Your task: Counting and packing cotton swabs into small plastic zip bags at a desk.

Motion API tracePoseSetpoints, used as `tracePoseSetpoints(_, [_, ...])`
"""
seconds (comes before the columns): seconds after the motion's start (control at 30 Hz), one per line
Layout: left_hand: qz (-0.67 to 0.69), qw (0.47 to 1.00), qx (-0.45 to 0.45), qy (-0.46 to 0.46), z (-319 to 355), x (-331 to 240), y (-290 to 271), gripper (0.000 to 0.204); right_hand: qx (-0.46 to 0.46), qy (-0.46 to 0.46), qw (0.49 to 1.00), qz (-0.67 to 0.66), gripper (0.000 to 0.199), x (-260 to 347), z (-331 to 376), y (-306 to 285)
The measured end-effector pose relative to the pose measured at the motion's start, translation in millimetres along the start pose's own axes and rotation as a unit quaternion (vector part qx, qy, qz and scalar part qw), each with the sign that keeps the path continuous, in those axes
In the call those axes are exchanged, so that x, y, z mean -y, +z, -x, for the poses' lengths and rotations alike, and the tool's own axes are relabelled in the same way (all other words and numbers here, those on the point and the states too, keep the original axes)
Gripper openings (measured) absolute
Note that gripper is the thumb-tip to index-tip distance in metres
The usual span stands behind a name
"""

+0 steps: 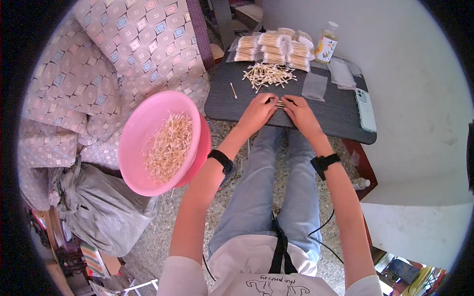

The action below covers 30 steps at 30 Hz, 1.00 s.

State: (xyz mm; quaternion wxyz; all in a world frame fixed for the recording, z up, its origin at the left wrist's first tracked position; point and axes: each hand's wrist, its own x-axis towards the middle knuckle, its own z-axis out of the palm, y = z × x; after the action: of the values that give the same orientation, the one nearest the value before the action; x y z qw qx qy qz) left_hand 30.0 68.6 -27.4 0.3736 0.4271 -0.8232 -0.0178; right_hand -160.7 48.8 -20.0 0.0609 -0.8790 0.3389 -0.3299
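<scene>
Near the front edge of the dark table [224, 109], my left hand [258, 112] and my right hand [301, 114] meet around a small bundle of cotton swabs [280, 104]. The fingers of both are closed on the swabs' ends, the sticks lying sideways between them. Just beyond is a loose heap of cotton swabs [269, 75], and a single swab [233, 91] lies apart to its left. Several clear bags packed with cotton swabs [272, 49] stand in a row at the back. A flat clear plastic bag [314, 86] rests to the right of the heap.
More flat plastic bags [341, 74], a pale phone [365, 109] and a bottle of yellowish liquid [327, 43] occupy the table's right side. On the left, a tilted pink basin [129, 143] holds many swabs. Patterned cushions [148, 39] and a grey sack [111, 202] lie beyond it.
</scene>
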Motion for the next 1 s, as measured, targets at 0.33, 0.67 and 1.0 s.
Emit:
tracePoseSetpoints(0.33, [-0.194,0.979,0.022,0.054,-7,-4,8,0.017,0.047,-0.08,0.951,0.294,0.013,3,-8,8])
tracePoseSetpoints(0.67, [-0.298,0.948,0.081,0.077,-12,-5,8,0.011,0.042,-0.067,0.963,0.256,0.012,3,-7,8])
tracePoseSetpoints(1.0, [0.035,0.993,0.103,0.048,-9,-17,7,0.012,0.115,0.056,0.991,-0.049,0.011,13,15,-45])
